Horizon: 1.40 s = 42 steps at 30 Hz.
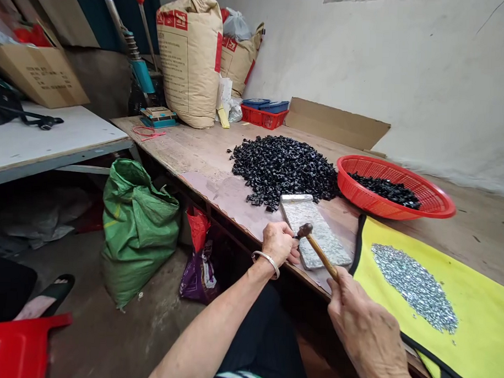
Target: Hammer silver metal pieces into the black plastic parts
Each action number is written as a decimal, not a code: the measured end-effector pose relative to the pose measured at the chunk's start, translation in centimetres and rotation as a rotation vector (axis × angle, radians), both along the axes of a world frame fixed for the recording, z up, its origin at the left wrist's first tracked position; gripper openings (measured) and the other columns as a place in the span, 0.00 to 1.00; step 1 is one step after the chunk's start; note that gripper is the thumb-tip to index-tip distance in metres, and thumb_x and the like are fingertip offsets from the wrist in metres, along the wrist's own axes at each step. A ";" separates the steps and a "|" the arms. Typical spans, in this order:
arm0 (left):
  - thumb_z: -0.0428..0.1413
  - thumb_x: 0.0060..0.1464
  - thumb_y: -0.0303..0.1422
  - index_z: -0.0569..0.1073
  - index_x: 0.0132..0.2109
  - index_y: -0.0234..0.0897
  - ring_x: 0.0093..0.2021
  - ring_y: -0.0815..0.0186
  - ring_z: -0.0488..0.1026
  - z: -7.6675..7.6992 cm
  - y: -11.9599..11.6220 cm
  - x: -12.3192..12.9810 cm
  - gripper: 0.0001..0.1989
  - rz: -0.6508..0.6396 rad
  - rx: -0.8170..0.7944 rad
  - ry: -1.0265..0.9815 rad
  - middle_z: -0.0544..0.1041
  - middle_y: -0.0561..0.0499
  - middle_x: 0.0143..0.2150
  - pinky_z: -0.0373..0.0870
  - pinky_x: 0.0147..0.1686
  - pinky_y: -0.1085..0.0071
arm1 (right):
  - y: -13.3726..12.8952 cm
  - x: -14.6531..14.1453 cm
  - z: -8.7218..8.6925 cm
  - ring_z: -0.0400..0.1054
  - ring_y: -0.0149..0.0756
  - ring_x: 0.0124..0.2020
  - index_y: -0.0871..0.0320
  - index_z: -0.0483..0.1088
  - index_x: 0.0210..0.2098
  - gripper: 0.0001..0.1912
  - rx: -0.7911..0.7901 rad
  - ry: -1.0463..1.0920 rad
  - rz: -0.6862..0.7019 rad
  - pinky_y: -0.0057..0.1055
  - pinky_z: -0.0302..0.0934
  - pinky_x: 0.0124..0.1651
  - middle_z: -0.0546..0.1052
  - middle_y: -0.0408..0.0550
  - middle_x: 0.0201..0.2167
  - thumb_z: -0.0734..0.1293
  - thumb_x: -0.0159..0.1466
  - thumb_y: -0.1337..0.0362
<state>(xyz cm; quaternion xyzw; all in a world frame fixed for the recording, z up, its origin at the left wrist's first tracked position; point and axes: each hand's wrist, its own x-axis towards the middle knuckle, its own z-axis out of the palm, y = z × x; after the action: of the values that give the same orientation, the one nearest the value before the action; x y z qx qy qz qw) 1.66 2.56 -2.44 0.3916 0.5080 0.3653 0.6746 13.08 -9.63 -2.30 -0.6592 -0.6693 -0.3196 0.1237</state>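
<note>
My right hand is closed round the wooden handle of a small hammer. The hammer's head is at the left edge of a flat grey stone slab, right beside the fingertips of my left hand. My left hand, with a bracelet at the wrist, pinches a small black part at the slab's edge; much of the part is hidden. Behind the slab lies a big pile of black parts. Small silvery pieces are heaped on a yellow cloth at the right.
A red basket with black parts sits behind the yellow cloth. Large paper sacks and a lever press stand at the back of the table. A green sack is on the floor, left; a red stool is nearer.
</note>
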 end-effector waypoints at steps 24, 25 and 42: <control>0.50 0.39 0.17 0.62 0.23 0.35 0.08 0.67 0.64 -0.3 0.3 0.1 0.09 0.014 0.032 -0.045 0.63 0.57 0.07 0.65 0.08 0.73 | 1.5 1.0 -0.4 0.69 0.38 0.21 0.62 0.70 0.43 0.16 -0.182 0.571 -0.161 0.30 0.57 0.24 0.77 0.52 0.26 0.59 0.59 0.62; 0.50 0.39 0.17 0.62 0.23 0.35 0.08 0.68 0.64 -0.2 0.2 0.0 0.09 0.010 0.035 -0.054 0.63 0.58 0.08 0.65 0.08 0.74 | 1.8 1.3 -0.2 0.69 0.39 0.24 0.62 0.69 0.42 0.16 -0.212 0.667 -0.178 0.30 0.59 0.26 0.77 0.52 0.27 0.59 0.58 0.61; 0.61 0.37 0.29 0.66 0.24 0.32 0.12 0.70 0.66 1.7 -8.2 -8.0 0.10 -0.151 -0.065 -0.464 0.72 0.51 0.17 0.67 0.09 0.73 | 1.7 2.6 -0.9 0.64 0.38 0.24 0.59 0.66 0.24 0.12 -0.224 0.148 -0.213 0.31 0.50 0.23 0.68 0.51 0.22 0.58 0.61 0.64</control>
<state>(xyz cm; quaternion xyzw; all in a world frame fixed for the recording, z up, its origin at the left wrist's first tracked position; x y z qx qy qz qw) -6.31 -5.65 -0.76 0.3120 0.3201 0.3777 0.8109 15.69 -7.90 -3.20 -0.7578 -0.6161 -0.2051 0.0637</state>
